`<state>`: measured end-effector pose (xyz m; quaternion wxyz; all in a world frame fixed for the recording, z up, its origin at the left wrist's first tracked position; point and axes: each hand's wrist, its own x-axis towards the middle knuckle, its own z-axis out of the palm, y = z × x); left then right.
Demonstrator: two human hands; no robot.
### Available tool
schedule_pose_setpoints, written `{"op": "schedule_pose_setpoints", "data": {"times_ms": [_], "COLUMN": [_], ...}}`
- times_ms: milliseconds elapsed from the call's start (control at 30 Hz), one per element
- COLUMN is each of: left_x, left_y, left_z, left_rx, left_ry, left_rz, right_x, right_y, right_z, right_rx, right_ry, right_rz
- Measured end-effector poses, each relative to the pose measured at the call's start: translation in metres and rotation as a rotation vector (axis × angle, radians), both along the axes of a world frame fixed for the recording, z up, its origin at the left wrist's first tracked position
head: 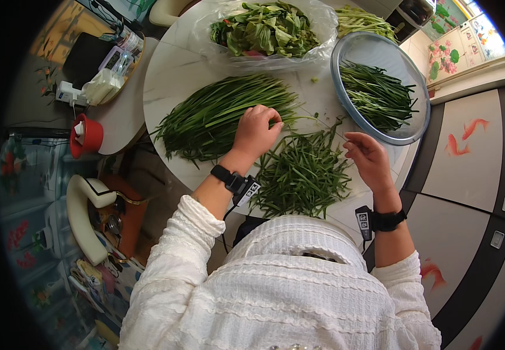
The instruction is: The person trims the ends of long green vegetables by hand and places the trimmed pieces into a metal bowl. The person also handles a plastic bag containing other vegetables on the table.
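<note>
On the round white marbled table [160,78] lies a large bundle of long green garlic chives [217,105]. Over its right end is my left hand [259,127], thumb and fingers bent close together; whether a stalk is between them I cannot tell. My right hand [366,155] hovers right of a loose pile of green leaf pieces [303,170], its fingers curled and apart, nothing seen in it. The pile lies at the table's near edge. Beyond my right hand, a clear basin with a blue-grey rim [338,83] holds more chives [379,96], laid lengthwise.
A clear plastic bag [200,35] with leafy greens [270,30] stands at the table's far side, beside pale green stalks [364,22]. To the left are a side table [119,127], a red container [90,135] and a cream-backed chair [79,218]. Cabinets [462,144] stand at right.
</note>
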<state>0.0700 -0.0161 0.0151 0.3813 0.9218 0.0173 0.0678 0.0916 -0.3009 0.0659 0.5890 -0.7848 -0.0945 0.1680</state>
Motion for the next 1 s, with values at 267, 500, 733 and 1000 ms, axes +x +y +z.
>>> {"op": "schedule_pose_setpoints", "data": {"times_ms": [267,500,733,1000], "left_x": [-0.011,-0.02,-0.023,-0.022], "left_y": [-0.015,-0.019,-0.016,-0.034], "left_z": [0.035,0.027,0.037,0.034], "left_rx": [-1.031,-0.956,-1.067,-0.874], "left_ry": [0.424,0.516,0.57,0.452], "left_rz": [-0.295,-0.445,-0.311,-0.432], "right_x": [-0.003,-0.006,-0.007,-0.014], "right_y": [0.036,0.053,0.049,0.047], "right_z": [0.001,0.002,-0.002,-0.004], "right_rx": [0.354,0.237,0.142,0.07], "right_ry": [0.187,0.236,0.198,0.194], "right_rz": [0.115,0.138,0.133,0.182]}}
